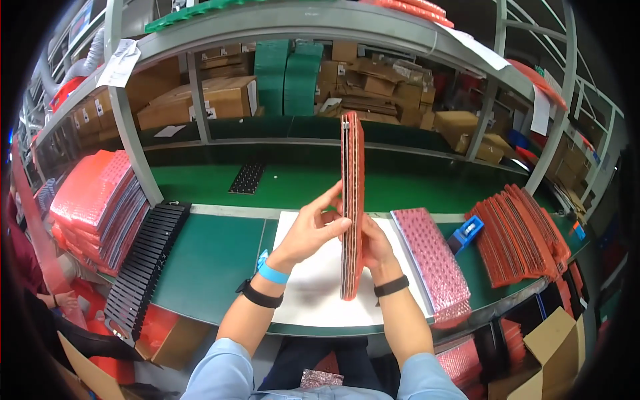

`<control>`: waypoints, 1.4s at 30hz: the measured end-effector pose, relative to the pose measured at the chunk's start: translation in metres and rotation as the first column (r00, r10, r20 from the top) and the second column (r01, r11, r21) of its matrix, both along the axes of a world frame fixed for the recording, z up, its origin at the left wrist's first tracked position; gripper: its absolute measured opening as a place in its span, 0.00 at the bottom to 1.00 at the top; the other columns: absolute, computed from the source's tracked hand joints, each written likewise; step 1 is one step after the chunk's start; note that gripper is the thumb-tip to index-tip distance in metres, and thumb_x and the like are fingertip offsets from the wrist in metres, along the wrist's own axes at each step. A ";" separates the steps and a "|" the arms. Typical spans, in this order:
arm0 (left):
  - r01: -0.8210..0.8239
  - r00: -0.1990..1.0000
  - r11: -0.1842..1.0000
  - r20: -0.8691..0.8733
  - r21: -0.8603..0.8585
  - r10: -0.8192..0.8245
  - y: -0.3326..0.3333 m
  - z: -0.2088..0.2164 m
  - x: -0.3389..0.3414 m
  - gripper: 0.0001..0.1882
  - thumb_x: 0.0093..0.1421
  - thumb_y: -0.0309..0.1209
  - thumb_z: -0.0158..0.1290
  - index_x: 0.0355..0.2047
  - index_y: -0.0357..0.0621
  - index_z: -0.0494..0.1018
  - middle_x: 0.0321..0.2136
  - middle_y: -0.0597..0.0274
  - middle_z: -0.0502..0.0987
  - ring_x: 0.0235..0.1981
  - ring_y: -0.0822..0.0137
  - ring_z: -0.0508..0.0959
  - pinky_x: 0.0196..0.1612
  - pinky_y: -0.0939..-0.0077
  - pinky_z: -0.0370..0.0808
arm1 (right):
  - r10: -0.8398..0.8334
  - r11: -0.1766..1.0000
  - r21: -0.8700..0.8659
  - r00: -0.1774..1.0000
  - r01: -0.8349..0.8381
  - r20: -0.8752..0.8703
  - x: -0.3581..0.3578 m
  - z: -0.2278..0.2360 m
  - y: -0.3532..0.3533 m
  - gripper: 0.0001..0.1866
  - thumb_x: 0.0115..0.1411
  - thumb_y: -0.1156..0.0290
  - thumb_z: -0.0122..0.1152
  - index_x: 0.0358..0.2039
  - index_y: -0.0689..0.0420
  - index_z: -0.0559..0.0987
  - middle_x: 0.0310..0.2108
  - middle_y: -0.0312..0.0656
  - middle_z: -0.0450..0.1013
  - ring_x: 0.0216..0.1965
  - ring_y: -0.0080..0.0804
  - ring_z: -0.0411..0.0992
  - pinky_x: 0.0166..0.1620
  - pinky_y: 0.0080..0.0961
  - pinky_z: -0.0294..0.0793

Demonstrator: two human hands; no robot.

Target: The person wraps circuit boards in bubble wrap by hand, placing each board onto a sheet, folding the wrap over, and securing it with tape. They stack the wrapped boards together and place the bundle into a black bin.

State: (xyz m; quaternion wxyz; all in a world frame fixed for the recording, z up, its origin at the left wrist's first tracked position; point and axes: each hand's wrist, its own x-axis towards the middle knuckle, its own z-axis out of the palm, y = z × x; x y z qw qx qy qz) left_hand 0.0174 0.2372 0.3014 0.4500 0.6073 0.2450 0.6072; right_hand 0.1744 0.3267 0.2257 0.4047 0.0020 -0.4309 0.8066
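Upright between my hands stands a stack of thin boards in red bubble bags [353, 167], its narrow layered edge facing me. My left hand [313, 227] pinches its left side, the thumb pressed near the edge and the index finger stretched up along the face. From the right, my right hand [377, 247] grips the stack, its fingers partly hidden behind it. Below lies a white sheet [313, 293] on the green bench. Right of the sheet rests a flat pink bubble-wrapped pack [432, 260].
A black slotted rack [150, 260] and a pile of red bubble bags [100, 200] stand left. At right are a blue tape dispenser [467, 233] and a row of red-wrapped boards [520, 233]. Behind runs a green conveyor [300, 183] bearing a black perforated plate [247, 179]. Someone's hand [65, 300] shows far left.
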 end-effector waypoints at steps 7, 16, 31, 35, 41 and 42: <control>-0.003 1.000 0.999 0.017 -0.033 0.003 -0.006 -0.006 -0.002 0.42 0.59 0.29 0.61 0.68 0.36 0.50 0.38 0.65 0.66 0.38 0.74 0.71 0.35 0.81 0.77 | -0.022 0.995 -0.097 0.997 0.029 0.068 -0.007 0.002 -0.017 0.26 0.62 0.54 0.60 0.55 0.56 0.70 0.36 0.35 0.73 0.32 0.22 0.73 0.29 0.18 0.76; -0.077 0.997 0.994 -0.008 -0.078 0.077 0.001 -0.007 0.009 0.40 0.60 0.28 0.59 0.68 0.37 0.51 0.37 0.63 0.68 0.37 0.72 0.74 0.37 0.80 0.77 | -0.078 0.982 -0.156 0.986 0.101 0.148 0.000 0.012 -0.021 0.23 0.62 0.56 0.61 0.53 0.55 0.73 0.33 0.32 0.74 0.30 0.17 0.72 0.28 0.14 0.74; -0.844 0.220 0.459 -0.600 0.279 0.769 0.165 -0.086 -0.241 0.32 0.58 0.36 0.59 0.60 0.42 0.63 0.37 0.57 0.75 0.37 0.64 0.75 0.42 0.69 0.76 | -0.662 -0.309 0.884 -0.588 -0.351 -0.465 0.306 0.242 -0.063 0.15 0.57 0.68 0.63 0.43 0.59 0.74 0.35 0.44 0.76 0.37 0.43 0.76 0.39 0.30 0.74; -0.860 -0.117 0.232 -0.618 0.455 0.778 0.192 -0.108 -0.279 0.31 0.55 0.37 0.59 0.57 0.39 0.64 0.42 0.42 0.74 0.44 0.44 0.75 0.50 0.55 0.72 | -0.431 -0.022 0.734 -0.656 -0.679 -0.620 0.352 0.196 -0.016 0.16 0.55 0.66 0.63 0.44 0.52 0.75 0.36 0.42 0.73 0.38 0.43 0.75 0.38 0.33 0.76; -0.975 -0.050 0.166 -0.879 0.145 0.475 0.213 -0.089 -0.181 0.38 0.53 0.51 0.57 0.56 0.38 0.63 0.49 0.32 0.73 0.51 0.38 0.74 0.55 0.47 0.70 | -0.351 0.143 0.673 -0.673 -0.725 -0.650 0.435 0.113 0.019 0.16 0.57 0.70 0.56 0.47 0.49 0.75 0.36 0.42 0.73 0.37 0.41 0.75 0.35 0.36 0.76; -0.975 -0.038 0.183 -0.910 0.124 0.414 0.215 -0.094 -0.170 0.44 0.54 0.57 0.56 0.61 0.39 0.59 0.52 0.33 0.70 0.56 0.39 0.70 0.58 0.46 0.65 | -0.391 0.216 0.751 -0.760 -0.624 -0.519 0.425 0.113 0.012 0.19 0.55 0.67 0.61 0.49 0.51 0.74 0.39 0.45 0.74 0.40 0.44 0.74 0.39 0.38 0.75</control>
